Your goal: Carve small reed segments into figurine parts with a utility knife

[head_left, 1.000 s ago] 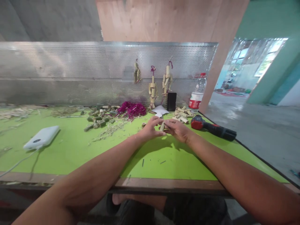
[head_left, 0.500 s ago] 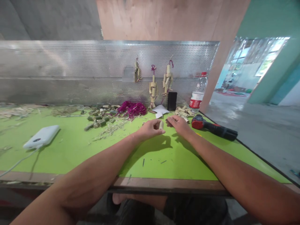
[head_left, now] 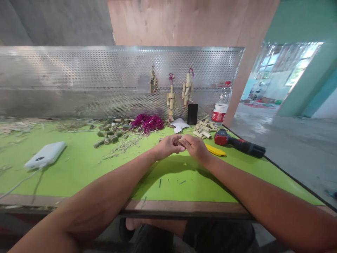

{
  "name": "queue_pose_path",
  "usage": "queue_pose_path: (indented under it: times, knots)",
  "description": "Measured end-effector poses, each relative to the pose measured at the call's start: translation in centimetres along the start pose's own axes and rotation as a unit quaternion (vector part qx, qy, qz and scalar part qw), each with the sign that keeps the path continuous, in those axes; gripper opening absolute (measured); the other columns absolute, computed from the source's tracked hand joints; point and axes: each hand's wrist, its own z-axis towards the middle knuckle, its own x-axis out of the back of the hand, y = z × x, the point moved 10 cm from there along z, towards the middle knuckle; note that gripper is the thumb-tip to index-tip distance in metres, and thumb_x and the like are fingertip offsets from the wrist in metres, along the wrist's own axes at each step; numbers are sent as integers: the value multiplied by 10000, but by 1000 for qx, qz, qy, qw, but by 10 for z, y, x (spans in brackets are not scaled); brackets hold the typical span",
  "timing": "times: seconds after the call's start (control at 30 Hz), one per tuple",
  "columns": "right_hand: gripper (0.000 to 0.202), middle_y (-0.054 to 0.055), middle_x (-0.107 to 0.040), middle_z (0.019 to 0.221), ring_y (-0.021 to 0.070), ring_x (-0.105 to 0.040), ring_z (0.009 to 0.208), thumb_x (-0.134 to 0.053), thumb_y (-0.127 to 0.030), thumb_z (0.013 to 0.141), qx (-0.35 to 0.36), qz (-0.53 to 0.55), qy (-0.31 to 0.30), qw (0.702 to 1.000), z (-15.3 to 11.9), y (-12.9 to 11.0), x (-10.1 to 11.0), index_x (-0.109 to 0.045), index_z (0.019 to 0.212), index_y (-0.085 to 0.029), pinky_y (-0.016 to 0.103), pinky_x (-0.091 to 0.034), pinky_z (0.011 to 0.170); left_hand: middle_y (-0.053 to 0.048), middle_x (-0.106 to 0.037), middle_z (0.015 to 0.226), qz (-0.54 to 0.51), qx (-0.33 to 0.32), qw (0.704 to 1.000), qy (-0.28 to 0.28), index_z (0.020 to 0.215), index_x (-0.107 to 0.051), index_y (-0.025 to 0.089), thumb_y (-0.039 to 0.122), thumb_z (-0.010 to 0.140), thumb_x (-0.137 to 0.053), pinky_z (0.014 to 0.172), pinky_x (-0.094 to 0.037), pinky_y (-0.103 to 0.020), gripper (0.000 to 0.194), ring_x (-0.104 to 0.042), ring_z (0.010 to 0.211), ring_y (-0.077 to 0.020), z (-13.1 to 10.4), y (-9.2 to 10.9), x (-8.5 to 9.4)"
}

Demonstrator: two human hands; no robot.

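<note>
Left of the cordless drill (head_left: 238, 143), a bamboo piece (head_left: 181, 140), best braced steadily, is pinched by the left hand (head_left: 170, 144). The right hand (head_left: 196, 147) is curled; its hold cannot be told.

Lime-green tabletop (head_left: 205, 189), magenta string (head_left: 149, 123), yellow tool (head_left: 216, 150) (the drill (head_left: 238, 144) red and black)

No readable text; bottle label (head_left: 219, 116) blurred
</note>
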Motion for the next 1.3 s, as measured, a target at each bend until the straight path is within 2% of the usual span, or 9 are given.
queue_pose_path:
  times: [0.13, 0.27, 0.37, 0.5, 0.63, 0.77, 0.87, 1.23, 1.3]
  knots:
    - [408, 1, -471, 571, 144, -417, 556, -381, -484, 933, -23, -85, 27, 996, 3, 9, 10, -442, 636, -212, 266, -220, 545, 41, -497, 650, 11, 13, 1000, 3, 1024, -612, 166, 397, 675, -753, 560, -409, -214, 441, -456, 599, -90, 1, -5, 2]
    - [420, 1, -491, 581, 141, -414, 556, -387, -499, 932, 29, -83, -39, 995, 3, 2, -3, -474, 639, -210, 267, -201, 548, 18, -552, 725, 2, 12, 1000, -18, 958, -614, 166, 385, 684, -741, 589, -433, -226, 373, -501, 637, -98, 2, -10, -2]
    - [417, 2, -481, 568, 144, -397, 543, -385, -504, 929, -9, -103, -9, 995, 4, 10, 3, -500, 653, -213, 270, -180, 544, 36, -511, 666, 24, 28, 999, -12, 969, -613, 169, 394, 689, -735, 568, -420, -227, 380, -472, 598, -94, 2, -15, 0]
    - [411, 4, -511, 586, 145, -418, 551, -400, -496, 928, 15, -91, -53, 994, 3, 6, -8, -521, 655, -213, 271, -185, 551, 33, -515, 667, 34, 32, 999, -14, 932, -608, 156, 357, 681, -742, 561, -399, -224, 348, -459, 590, -90, 1, -15, -1]
    - [390, 7, -504, 572, 150, -403, 541, -396, -475, 931, -27, -132, -14, 991, 3, 13, 2, -541, 682, -211, 275, -172, 546, 42, -502, 651, 54, 38, 998, 3, 918, -602, 152, 355, 665, -748, 543, -368, -220, 356, -434, 565, -82, 1, -17, 1]
    - [398, 5, -536, 599, 139, -426, 558, -397, -471, 938, 23, -121, -64, 990, 1, 3, -11, -547, 684, -203, 260, -197, 544, 29, -533, 699, 52, 30, 998, 0, 917, -600, 139, 324, 651, -754, 579, -383, -221, 358, -467, 605, -82, 4, -19, 0]
    - [402, 14, -545, 607, 142, -432, 562, -381, -469, 944, -10, -146, -37, 989, 3, 10, -6, -550, 701, -197, 264, -186, 537, 50, -488, 654, 53, 37, 998, 19, 921, -598, 140, 363, 650, -756, 543, -356, -215, 384, -428, 560, -72, 5, -22, 4]
    - [379, -10, -500, 594, 133, -429, 560, -411, -469, 928, -8, -68, -51, 996, 2, 14, -10, -501, 671, -204, 258, -214, 537, 12, -559, 738, -39, 21, 999, -12, 1030, -610, 131, 335, 683, -750, 590, -406, -232, 426, -498, 621, -86, 5, -24, -3]
    - [372, -14, -481, 582, 135, -421, 556, -431, -466, 919, -35, -64, -21, 997, 4, 24, -1, -486, 660, -205, 261, -224, 538, 4, -565, 747, -59, 23, 998, -12, 1063, -603, 128, 313, 674, -765, 608, -416, -240, 460, -510, 641, -92, 4, -23, -3]
